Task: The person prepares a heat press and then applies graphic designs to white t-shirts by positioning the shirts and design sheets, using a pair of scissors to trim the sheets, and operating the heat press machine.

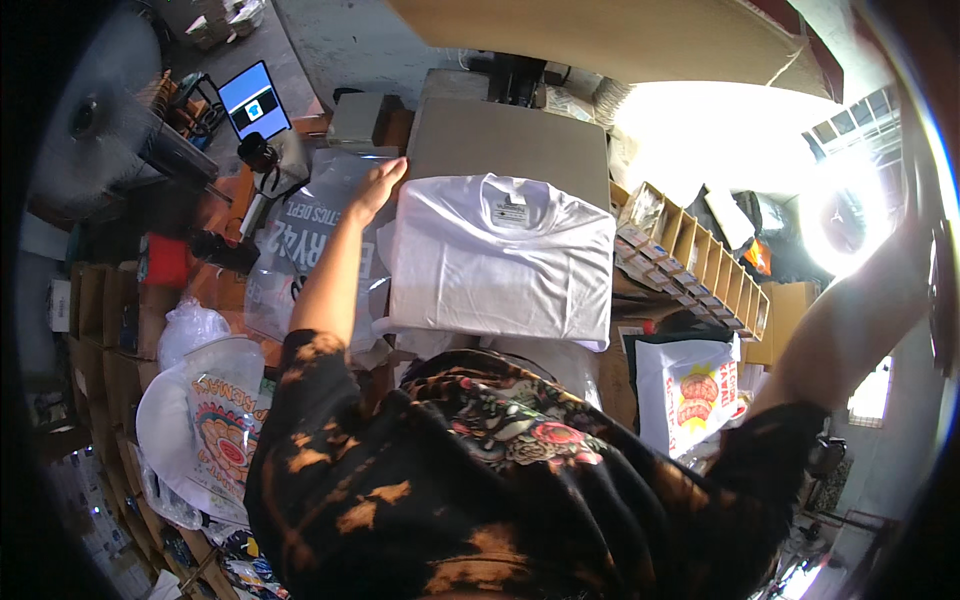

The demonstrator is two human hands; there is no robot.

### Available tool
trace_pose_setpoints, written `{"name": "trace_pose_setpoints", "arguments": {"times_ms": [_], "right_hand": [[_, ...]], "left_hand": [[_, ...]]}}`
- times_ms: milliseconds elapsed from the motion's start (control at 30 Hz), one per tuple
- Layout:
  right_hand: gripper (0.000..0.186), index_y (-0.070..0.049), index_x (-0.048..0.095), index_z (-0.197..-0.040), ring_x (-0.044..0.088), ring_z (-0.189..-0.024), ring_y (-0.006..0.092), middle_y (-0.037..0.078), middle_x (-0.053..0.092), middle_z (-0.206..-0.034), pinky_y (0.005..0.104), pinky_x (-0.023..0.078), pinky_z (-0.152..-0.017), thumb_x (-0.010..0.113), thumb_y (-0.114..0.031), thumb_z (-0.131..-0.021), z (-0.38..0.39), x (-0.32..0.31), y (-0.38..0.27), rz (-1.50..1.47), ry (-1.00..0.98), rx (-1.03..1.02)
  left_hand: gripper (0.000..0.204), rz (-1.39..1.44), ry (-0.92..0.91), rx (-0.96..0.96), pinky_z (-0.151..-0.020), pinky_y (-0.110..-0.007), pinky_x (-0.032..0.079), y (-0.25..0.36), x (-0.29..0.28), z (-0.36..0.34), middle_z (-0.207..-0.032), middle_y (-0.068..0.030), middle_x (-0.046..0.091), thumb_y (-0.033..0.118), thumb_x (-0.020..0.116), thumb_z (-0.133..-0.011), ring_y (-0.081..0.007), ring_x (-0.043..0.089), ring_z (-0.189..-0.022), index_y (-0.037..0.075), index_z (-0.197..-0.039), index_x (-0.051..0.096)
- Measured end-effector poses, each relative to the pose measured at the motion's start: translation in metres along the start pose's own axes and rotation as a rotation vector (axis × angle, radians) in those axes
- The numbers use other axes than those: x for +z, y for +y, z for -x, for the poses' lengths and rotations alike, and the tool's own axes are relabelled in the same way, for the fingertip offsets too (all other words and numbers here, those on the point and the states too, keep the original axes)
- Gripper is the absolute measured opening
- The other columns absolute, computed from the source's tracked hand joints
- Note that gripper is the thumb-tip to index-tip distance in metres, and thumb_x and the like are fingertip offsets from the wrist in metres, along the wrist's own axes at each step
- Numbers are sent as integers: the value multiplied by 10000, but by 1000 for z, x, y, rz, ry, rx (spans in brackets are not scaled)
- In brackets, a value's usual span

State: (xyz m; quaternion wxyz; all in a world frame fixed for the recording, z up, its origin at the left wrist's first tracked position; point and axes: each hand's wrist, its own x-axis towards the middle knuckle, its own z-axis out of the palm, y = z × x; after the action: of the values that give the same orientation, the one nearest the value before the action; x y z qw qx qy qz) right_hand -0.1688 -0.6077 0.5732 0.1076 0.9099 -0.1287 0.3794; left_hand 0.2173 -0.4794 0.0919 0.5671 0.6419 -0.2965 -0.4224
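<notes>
From where I stand, the person's left hand (380, 188) is hanging just off the far left corner of the white shirt (500, 270), fingers straight and loosely together, with nothing gripped in them that I can see. Whether the fingertips brush the grey-brown board (505, 145) just to their right, I can't tell. The shirt lies to the right of that hand and nearer the person's body, face up in a neat rectangle, neck opening away from the wearer, the board showing beyond the collar. The right forearm (850, 320) swings well out to the other side, and its hand is lost past the bright rim, so I can't say what it holds. Under and left of the left forearm there's a clear printed bag (325, 225); well across from the hand, beyond the shirt, stands a wooden rack (700, 260) of small compartments. I'd judge this to be a moment of setting or straightening the folded shirt. Creases run across its front, so the next move seems to call for a flat, light palm there, without dragging the collar or side edges out of line.
</notes>
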Motion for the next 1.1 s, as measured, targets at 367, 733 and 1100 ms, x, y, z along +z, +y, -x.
{"name": "trace_pose_setpoints", "arguments": {"times_ms": [367, 733, 1100], "right_hand": [[379, -7, 677, -1050, 668, -905, 212, 153, 713, -980, 323, 505, -843, 734, -327, -856, 365, 314, 71, -681, -361, 1141], [152, -27, 668, -906, 604, -791, 149, 51, 672, -842, 316, 488, -765, 742, -76, -782, 336, 201, 86, -778, -689, 1095], [250, -40, 688, -1045, 601, -797, 131, 14, 654, -874, 314, 469, -717, 608, -241, -920, 139, -42, 128, -376, -168, 813]], "left_hand": [[162, -726, 37, 243, -714, -332, 502, 51, 0, 49, -786, -84, 679, 175, 700, -817, -192, 648, -760, 27, -876, 669], [271, -683, -83, 270, -706, -284, 478, 66, -38, 81, -848, -18, 680, 279, 733, -857, -96, 585, -771, 22, -938, 700], [297, -576, 391, 709, -803, -285, 494, 342, -93, 170, -1003, -51, 675, 301, 688, -894, -130, 616, -926, 99, -1111, 696]]}}
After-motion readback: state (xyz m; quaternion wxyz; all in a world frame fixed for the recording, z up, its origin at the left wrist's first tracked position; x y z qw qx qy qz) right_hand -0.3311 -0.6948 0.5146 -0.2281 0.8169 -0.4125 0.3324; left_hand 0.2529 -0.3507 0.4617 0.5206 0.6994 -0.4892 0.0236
